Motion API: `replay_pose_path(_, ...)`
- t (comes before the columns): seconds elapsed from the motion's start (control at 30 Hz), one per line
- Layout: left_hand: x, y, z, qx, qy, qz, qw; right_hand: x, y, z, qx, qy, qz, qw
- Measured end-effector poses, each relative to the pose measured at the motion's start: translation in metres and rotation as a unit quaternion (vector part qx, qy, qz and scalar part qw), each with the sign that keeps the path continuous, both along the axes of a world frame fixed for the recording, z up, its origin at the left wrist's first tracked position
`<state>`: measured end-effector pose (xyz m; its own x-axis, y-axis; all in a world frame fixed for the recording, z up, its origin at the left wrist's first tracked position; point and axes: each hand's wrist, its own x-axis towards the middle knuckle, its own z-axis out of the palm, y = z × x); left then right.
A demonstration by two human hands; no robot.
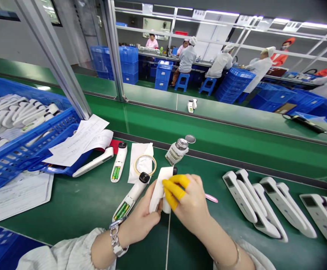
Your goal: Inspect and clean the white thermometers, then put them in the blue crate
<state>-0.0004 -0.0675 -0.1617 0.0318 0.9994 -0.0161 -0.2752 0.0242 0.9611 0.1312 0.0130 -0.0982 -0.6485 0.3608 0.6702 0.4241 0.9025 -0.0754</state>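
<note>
A white handheld device with a black tip (161,187) is upright and slightly tilted in front of me. My left hand (141,217) is closed round its lower part. Yellow finger covers are on my right hand (184,197), whose fingertips press against the device's upper side. Just left of it lies a similar device (131,197) with green batteries showing in its open compartment. Another such device (119,163) rests further back. A roll of tape (153,165) lies on white paper (134,161). Behind my hands stands a bottle with a metal top (176,150). A pink stick (211,198) is partly hidden behind my right hand.
Several white devices (239,195) lie in a slanted row at the right. A blue basket (65,131) full of devices and some papers (79,140) are at the left. Two small items (190,106) sit on the ledge behind. Several people (187,58) work in the background.
</note>
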Motion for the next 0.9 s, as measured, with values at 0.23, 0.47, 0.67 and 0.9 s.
replay_pose_path(0.23,0.0,0.002,-0.003,0.012,0.041,0.0,0.999,0.002,0.001,-0.005,-0.056,-0.027,0.04,0.997)
replay_pose_path(0.47,0.002,0.004,-0.004,-0.006,0.068,-0.009,0.998,0.007,0.004,-0.005,-0.043,-0.039,-0.002,0.998)
replay_pose_path(0.67,0.001,0.007,-0.002,-0.007,0.071,-0.019,0.997,0.01,0.01,-0.005,-0.03,-0.069,-0.027,0.997)
replay_pose_path(0.9,-0.005,0.014,-0.002,-0.043,-0.035,-0.05,0.997,0.021,0.025,0.02,0.045,0.055,-0.107,0.992)
